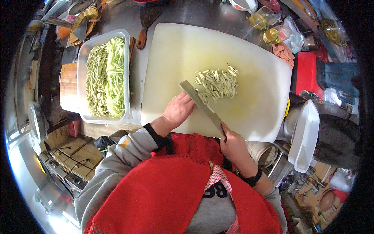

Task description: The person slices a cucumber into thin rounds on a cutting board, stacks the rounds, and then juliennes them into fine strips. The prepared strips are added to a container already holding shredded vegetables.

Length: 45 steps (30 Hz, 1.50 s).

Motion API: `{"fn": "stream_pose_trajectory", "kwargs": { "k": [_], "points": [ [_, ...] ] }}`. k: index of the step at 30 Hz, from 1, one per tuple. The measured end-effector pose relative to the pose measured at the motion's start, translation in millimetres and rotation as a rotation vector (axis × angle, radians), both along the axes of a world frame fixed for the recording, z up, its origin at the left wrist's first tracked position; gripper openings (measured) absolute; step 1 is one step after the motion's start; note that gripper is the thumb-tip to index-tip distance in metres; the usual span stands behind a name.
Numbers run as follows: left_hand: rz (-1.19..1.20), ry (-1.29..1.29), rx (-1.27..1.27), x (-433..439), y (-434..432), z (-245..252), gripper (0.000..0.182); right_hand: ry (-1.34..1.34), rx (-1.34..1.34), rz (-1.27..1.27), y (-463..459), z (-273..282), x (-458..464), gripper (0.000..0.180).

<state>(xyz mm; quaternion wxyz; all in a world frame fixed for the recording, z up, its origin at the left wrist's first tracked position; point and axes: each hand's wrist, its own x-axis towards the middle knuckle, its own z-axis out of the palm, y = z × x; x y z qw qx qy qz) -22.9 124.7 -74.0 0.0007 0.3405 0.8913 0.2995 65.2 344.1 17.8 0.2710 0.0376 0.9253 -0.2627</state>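
Observation:
A large white plastic cutting board (175, 49) lies before me. My right hand (235, 144) grips the handle end of a cleaver (203, 106), whose blade stands on edge, slanting across the board. Against the blade's left side rest the fingertips of my left hand (178, 109); whether anything lies under them is hidden. To the right of the blade is a pile of pale green vegetable strips (220, 82), some touching the blade. Left of the board stands a clear plastic tub (127, 73) holding darker shreds (98, 82) beside brighter green shreds (116, 79).
A wooden-handled scraper (142, 38) lies beyond the tub. A wooden board (68, 84) sits partly under the tub. Glasses of yellow liquid (271, 36) and a pinkish cloth (283, 54) are near the board's far right corner. A white plastic container (305, 137) stands at the right.

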Motion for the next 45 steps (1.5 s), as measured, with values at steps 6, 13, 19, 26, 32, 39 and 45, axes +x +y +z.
{"fn": "stream_pose_trajectory", "kwargs": {
  "k": [6,13,19,26,32,39,45],
  "points": [
    [-0.012,-0.031,-0.007,1,-2,1,0.038,-0.014,-0.065,-0.038,-4,3,-7,0.037],
    [-0.009,-0.014,0.009,3,-3,-1,0.037,-0.103,-0.049,-0.077,-1,3,-6,0.038],
    [-0.036,-0.003,0.031,2,-3,-3,0.030,-0.089,-0.093,-0.082,-3,5,-9,0.038],
    [-0.042,0.031,0.020,5,-3,-1,0.029,0.010,-0.155,-0.082,3,-18,-5,0.034],
    [-0.028,0.026,0.057,5,-10,6,0.034,0.101,-0.133,-0.251,11,-25,-5,0.037],
    [0.011,0.008,0.015,9,-22,4,0.038,0.124,-0.036,-0.040,10,6,12,0.042],
    [-0.008,-0.023,-0.042,6,-19,-6,0.037,-0.052,0.080,0.095,4,23,26,0.050]
  ]
}}
